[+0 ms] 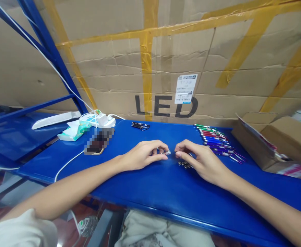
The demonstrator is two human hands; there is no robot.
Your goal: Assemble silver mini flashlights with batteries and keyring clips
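My left hand (144,154) is over the middle of the blue table, its thumb and fingers pinching a small silvery piece (168,152) that pokes out past the fingertips. Just to the right, my right hand (202,159) is closed in a pinch. Something small and dark shows at its fingertips, too little to name. A narrow gap separates the two hands. Beneath the right fingers lie several small round metal pieces, like button cells (183,164), partly hidden by that hand. Beyond it is a row of green, red, blue and purple pens (213,140).
A few black pens (139,126) lie at the table's back. On the left are a phone (99,141), a tissue pack (74,132) and a white power strip (99,119) with cables. An open cardboard box (274,147) stands right. A large carton (114,68) walls the back.
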